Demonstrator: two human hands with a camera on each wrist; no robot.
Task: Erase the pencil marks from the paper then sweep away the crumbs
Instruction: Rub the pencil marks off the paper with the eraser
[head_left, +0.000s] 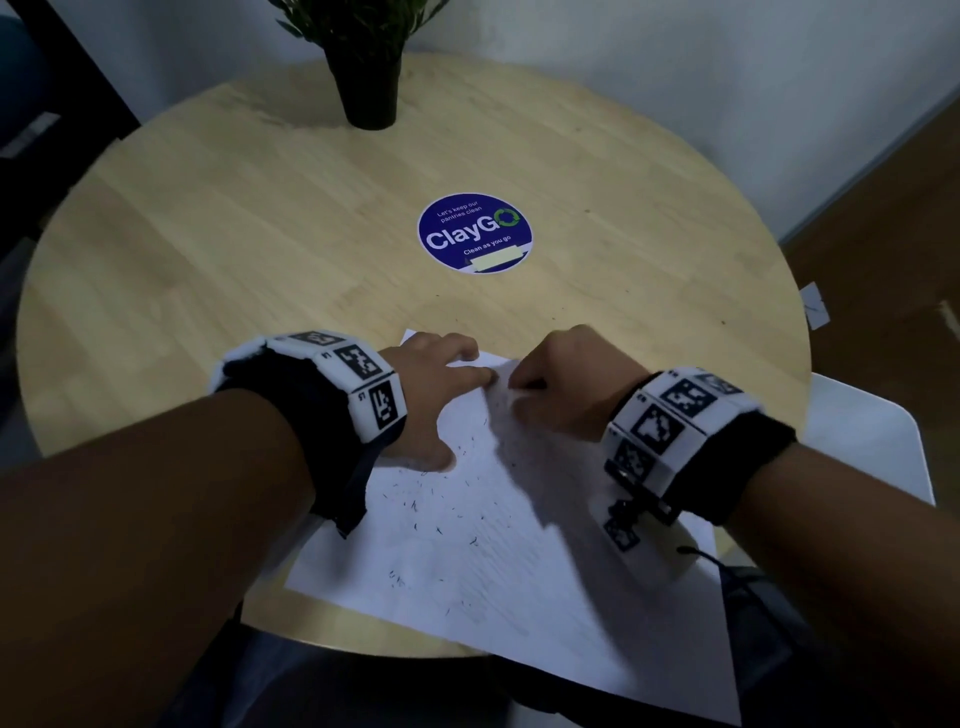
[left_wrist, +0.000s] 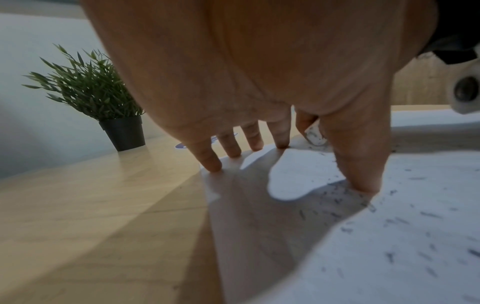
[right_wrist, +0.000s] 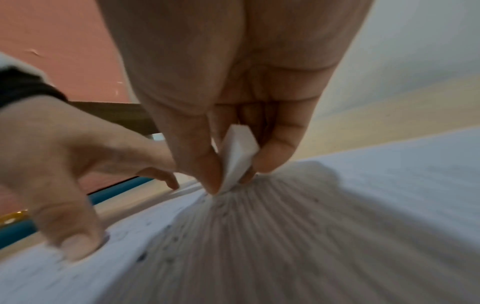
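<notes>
I'm mid-erase: right hand (head_left: 558, 384) pinches the eraser (right_wrist: 237, 156) at the paper's (head_left: 493, 561) twelve o'clock edge, left hand (head_left: 436, 395) splayed flat; crumbs (head_left: 415, 504) need sweeping next.

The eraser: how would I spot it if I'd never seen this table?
Find the white paper on the round wooden table. At its far edge, the right hand pinches a small white eraser, its tip on the sheet, unlike the dark crumbs.

Paper (head_left: 519, 545) lies at table (head_left: 208, 260) near edge, 6 o'clock. Sticker (head_left: 475, 233) at centre, plant pot (head_left: 370, 88) at 12 o'clock. Both hands on paper's far end: left hand (head_left: 431, 395) at 11, right hand (head_left: 561, 384) w/ eraser (right_wrist: 237, 156) at 1. Crumbs (head_left: 431, 504) betw. hands & near edge.
</notes>
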